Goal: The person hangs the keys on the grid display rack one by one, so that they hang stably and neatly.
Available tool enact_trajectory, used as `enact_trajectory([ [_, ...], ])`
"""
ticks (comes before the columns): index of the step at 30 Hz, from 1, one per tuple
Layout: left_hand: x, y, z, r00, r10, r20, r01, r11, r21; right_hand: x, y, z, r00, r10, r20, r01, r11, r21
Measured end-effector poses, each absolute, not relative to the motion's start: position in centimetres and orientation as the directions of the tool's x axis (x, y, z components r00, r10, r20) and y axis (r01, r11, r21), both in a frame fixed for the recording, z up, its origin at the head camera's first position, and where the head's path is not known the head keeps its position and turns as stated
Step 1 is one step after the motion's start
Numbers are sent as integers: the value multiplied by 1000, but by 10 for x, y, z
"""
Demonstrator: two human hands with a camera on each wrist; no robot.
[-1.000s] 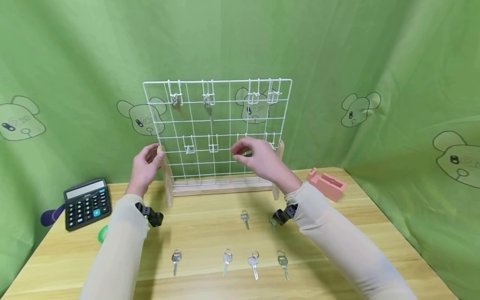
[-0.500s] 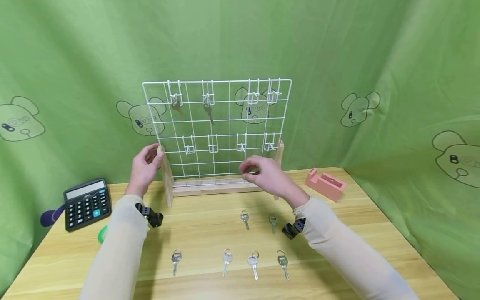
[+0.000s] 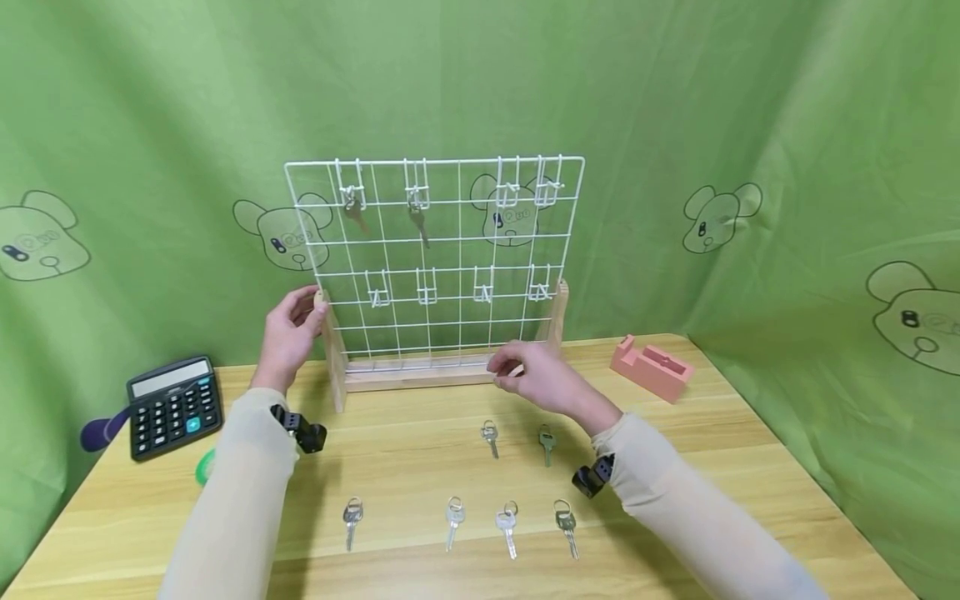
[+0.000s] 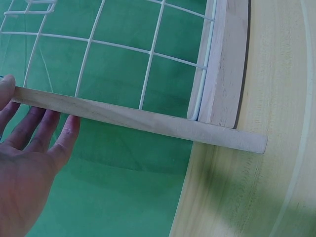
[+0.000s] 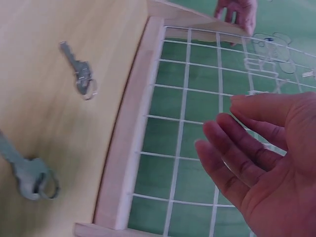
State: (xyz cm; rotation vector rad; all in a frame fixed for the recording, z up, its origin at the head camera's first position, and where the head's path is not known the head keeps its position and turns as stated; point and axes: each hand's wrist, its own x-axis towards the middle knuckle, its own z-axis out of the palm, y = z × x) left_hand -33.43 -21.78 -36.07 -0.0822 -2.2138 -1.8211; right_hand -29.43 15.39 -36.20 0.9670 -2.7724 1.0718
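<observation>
My left hand [image 3: 289, 333] holds the left wooden post [image 4: 123, 116] of a white wire grid rack [image 3: 459, 242], thumb on one side and fingers on the other. Low in front of the grid's right part, my right hand [image 3: 542, 377] is loosely curled; the right wrist view shows nothing between its fingers [image 5: 232, 140]. Two keys hang from upper hooks, a left key [image 3: 356, 215] and another key [image 3: 418, 223]. Nearest below the right hand lie a silver key [image 3: 490, 439] and a greenish key [image 3: 547, 445], each with a ring.
A front row on the wooden table [image 3: 405, 467] holds several ringed keys, including a left key [image 3: 352, 525] and a right key [image 3: 566, 529]. A black calculator [image 3: 176, 408] and green ring [image 3: 205, 468] are left; a pink tape dispenser [image 3: 652, 368] is right. Green curtains [image 3: 637, 100] surround the table.
My right hand has come down from the lower hooks toward the table, uncovering the lower right hooks and the greenish key. My left hand stays on the post.
</observation>
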Motion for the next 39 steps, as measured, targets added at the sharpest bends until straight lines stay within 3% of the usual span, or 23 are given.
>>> enact_trajectory([
  [27,-335,-217,-361,-960,-135,245,214,209,954,-300,157,-414,-807,-590,26,-460,601,-653],
  [39,-331,-216,-358,-962,-138,237,206,208,956,-308,152,-427,-785,-619,3,-520,657,-546],
])
